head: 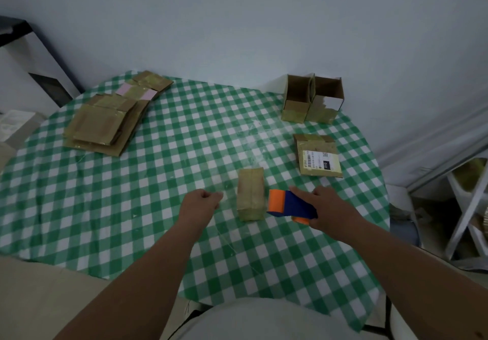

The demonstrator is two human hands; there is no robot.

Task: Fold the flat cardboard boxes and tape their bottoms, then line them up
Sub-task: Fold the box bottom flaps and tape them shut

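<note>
Cardboard box (250,194) between curled left hand (202,203) and right hand (327,211) gripping tape dispenser (290,205)

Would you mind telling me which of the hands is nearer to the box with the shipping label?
Right. The right hand is just below the labelled box; the left hand is far across.

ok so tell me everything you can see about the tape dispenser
The tape dispenser is blue with orange ends and looks plastic. The right hand grips it from the right side, holding it tilted just over the checked tablecloth, close beside the small folded box. Whether it touches the box cannot be told. Its tape roll is hidden.
</note>
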